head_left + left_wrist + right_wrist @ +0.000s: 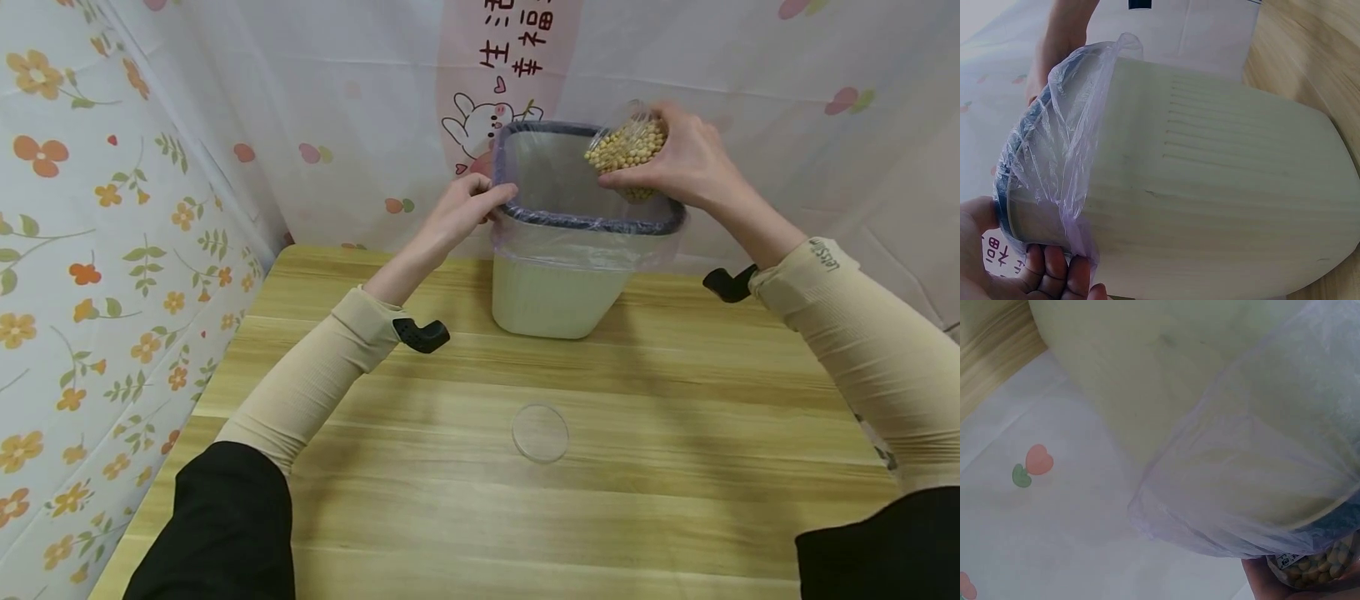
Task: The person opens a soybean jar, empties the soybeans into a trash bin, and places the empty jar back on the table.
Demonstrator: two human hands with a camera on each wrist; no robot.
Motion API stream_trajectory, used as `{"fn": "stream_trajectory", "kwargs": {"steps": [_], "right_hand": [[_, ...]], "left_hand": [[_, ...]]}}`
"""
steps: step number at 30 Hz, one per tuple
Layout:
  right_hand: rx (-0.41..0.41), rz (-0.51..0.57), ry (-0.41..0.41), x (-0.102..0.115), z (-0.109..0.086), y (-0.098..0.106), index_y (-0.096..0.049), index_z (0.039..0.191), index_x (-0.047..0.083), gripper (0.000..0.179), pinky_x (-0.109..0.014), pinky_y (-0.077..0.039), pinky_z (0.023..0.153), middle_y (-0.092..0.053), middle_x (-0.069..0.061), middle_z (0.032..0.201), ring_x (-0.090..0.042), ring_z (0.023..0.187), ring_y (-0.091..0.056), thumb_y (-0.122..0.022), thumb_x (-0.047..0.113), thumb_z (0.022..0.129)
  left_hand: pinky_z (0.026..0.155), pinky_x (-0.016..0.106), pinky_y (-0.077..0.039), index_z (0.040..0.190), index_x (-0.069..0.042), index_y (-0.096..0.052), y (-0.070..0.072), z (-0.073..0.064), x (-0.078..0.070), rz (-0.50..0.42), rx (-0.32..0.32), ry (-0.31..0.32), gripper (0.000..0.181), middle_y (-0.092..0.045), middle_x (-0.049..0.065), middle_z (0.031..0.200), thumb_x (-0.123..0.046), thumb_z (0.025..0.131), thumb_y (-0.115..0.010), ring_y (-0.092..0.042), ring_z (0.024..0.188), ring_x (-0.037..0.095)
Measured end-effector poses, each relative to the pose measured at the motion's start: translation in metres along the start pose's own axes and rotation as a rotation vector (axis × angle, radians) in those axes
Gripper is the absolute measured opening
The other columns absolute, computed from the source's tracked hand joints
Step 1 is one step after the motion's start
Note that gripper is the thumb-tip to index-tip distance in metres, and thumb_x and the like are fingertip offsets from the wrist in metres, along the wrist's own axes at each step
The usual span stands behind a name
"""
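The left hand [468,204] pinched the bin's rim through the liner [573,250]; if that pinch loosened, the bin [555,304] could shift. A clear disc [540,433] lay on the table [420,508]. The right hand [693,158], fingers curled round a seemingly tilted jar of yellow beans [628,146], held it over the bin's right side; a slipping grip could scatter beans.

Both forearms carry close-fitting beige arm covers, left [307,383] and right [873,342], creased crosswise and ending in a cuff at the wrist. The right cuff bears small dark lettering [822,254]. Wide black sleeves, left [225,517] and right [888,550], overlap the upper ends. A curved black fitting projects from each cuff, left [422,335] and right [729,285]. The left hand [468,204] and right hand [686,158] are ungloved.
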State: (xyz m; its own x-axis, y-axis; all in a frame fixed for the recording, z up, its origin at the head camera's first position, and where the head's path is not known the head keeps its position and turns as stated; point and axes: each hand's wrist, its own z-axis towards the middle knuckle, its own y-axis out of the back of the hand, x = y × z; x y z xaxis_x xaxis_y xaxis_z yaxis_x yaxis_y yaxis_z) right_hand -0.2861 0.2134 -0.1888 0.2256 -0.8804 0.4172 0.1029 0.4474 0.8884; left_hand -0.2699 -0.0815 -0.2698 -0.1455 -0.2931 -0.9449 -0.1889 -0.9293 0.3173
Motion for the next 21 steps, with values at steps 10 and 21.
{"fn": "stream_trajectory", "kwargs": {"steps": [10,21], "right_hand": [[0.065,-0.055,0.009,-0.0011,0.0025,0.0037,-0.026,0.161,0.004,0.116,-0.069,-0.04,0.111,-0.045,-0.031,0.155,-0.052,0.135,-0.047,-0.086,0.055,0.077],[0.102,-0.088,0.004,0.0007,0.0018,0.0066,-0.019,0.164,0.006,0.121,-0.07,-0.036,0.114,-0.039,-0.031,0.159,-0.054,0.141,-0.041,-0.086,0.056,0.077]], "left_hand": [[0.08,0.021,-0.043,0.094,-0.014,-0.061,-0.0013,0.0002,-0.0011,0.005,-0.003,0.006,0.028,-0.062,-0.003,0.095,-0.041,0.099,-0.063,-0.059,0.097,0.018],[0.082,0.022,-0.044,0.095,-0.013,-0.061,-0.0014,-0.0014,-0.0013,-0.006,-0.003,-0.002,0.027,-0.061,-0.003,0.098,-0.04,0.1,-0.062,-0.06,0.097,0.018]]}}
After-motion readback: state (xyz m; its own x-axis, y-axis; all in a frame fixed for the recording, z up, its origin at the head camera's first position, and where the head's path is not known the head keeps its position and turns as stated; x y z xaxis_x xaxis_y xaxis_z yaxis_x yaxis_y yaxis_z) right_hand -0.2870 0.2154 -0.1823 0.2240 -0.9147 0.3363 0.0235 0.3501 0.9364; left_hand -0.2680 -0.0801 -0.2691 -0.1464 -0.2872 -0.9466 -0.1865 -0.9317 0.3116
